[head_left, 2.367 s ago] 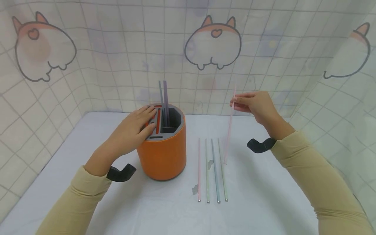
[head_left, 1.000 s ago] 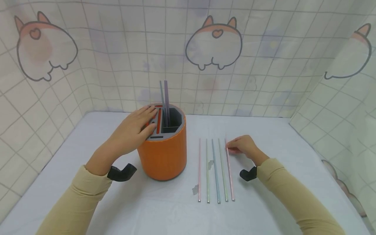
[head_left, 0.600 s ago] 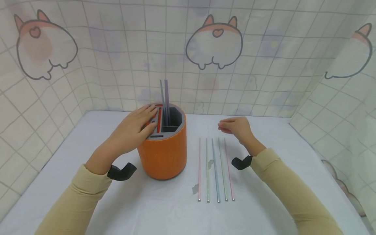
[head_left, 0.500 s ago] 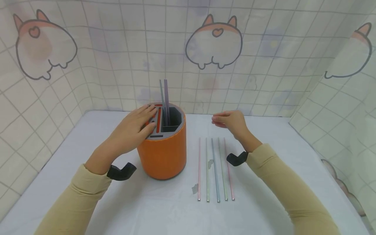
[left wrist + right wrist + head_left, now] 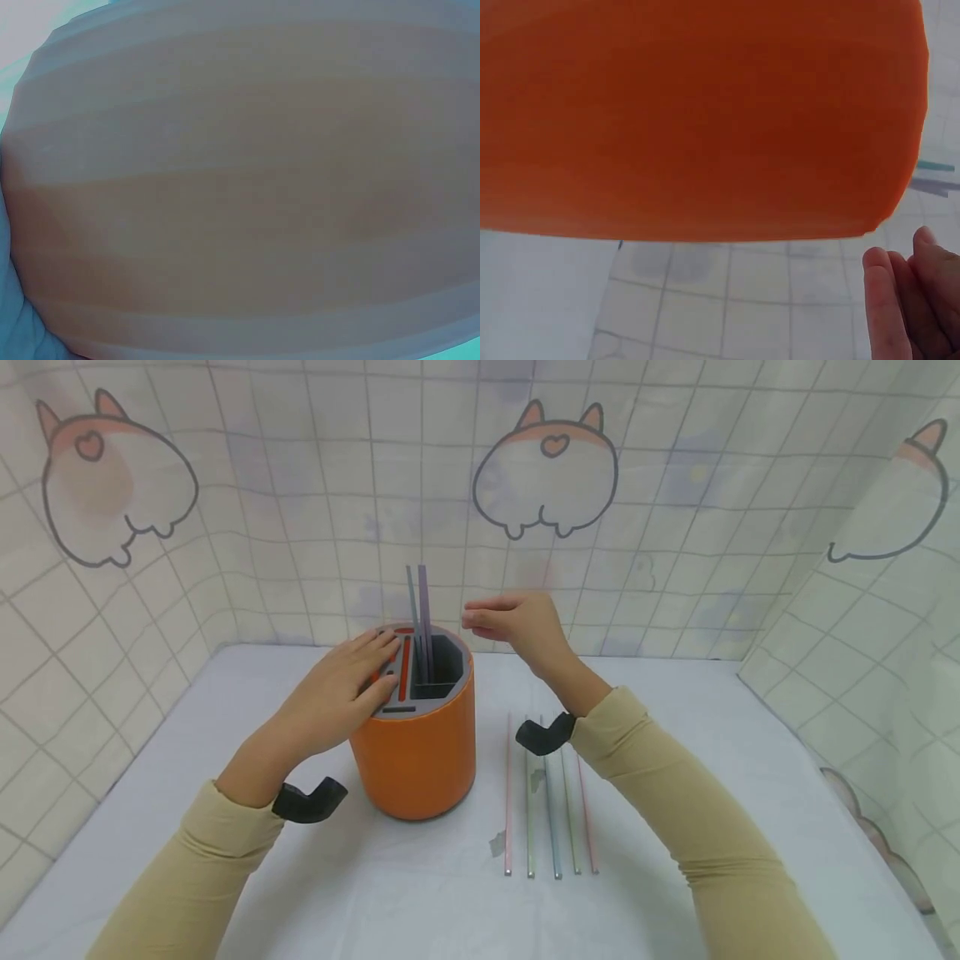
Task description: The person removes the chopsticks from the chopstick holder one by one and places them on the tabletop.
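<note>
Pale gridded cloth (image 5: 300, 510) with cartoon prints lines the far side. Your white table (image 5: 420, 910) spreads beneath your arms. Left of centre on it, an orange holder (image 5: 420, 764) stands upright, its grey top divided into slots and a deep right compartment. Your left hand (image 5: 337, 693) rests on the left part of that top, fingers straight, slightly apart. Your right hand (image 5: 521, 622) hangs raised at the holder's far right rim, apart from it; fingers extended and close, a narrow gap between tips in the right wrist view. A black piece (image 5: 543, 737) sits at your right wrist, partly hiding the rods behind it. Right of the holder lie five slim rods, left to right: left pink rod (image 5: 508, 810), left green rod (image 5: 529, 818), blue rod (image 5: 552, 818), right green rod (image 5: 570, 818), right pink rod (image 5: 588, 827). In the deep compartment stand a purple strip (image 5: 423, 597) and a thinner bluish strip (image 5: 412, 597).
</note>
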A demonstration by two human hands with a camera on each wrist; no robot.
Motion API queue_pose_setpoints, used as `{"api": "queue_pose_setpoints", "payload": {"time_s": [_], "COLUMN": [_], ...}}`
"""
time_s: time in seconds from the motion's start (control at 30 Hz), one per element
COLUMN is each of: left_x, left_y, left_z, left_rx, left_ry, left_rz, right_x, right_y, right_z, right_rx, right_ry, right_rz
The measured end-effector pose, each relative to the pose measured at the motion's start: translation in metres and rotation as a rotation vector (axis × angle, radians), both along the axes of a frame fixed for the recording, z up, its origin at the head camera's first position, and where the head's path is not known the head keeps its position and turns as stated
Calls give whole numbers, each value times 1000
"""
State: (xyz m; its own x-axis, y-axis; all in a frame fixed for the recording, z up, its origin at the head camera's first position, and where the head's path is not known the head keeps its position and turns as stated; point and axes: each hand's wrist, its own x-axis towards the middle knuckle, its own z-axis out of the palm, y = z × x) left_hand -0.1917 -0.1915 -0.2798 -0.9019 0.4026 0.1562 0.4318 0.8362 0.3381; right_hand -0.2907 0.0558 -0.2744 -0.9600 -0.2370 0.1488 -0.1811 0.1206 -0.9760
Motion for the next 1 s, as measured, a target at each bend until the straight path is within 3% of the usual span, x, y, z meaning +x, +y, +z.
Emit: {"api": "queue_pose_setpoints", "payload": {"time_s": [0.27,0.43,0.67,0.77,1.0], "left_x": [-1,-2,-4,-4,-3], "left_y": [-1,-1,-1,-1,-1], "left_z": [-2,-1,-2,-3,-3], "left_rx": [8,4,8,14,17], "left_ry": [4,4,8,8,11], "left_rz": [4,3,-2,0,4], "right_x": [3,4,6,9,13], "right_y": [-29,-38,-44,-42,-32], "right_z": [5,5,9,14,36], "right_rx": [59,96,242,201,-10], "right_ry": [23,55,132,120,139], "right_rz": [49,24,-41,-40,-26]}}
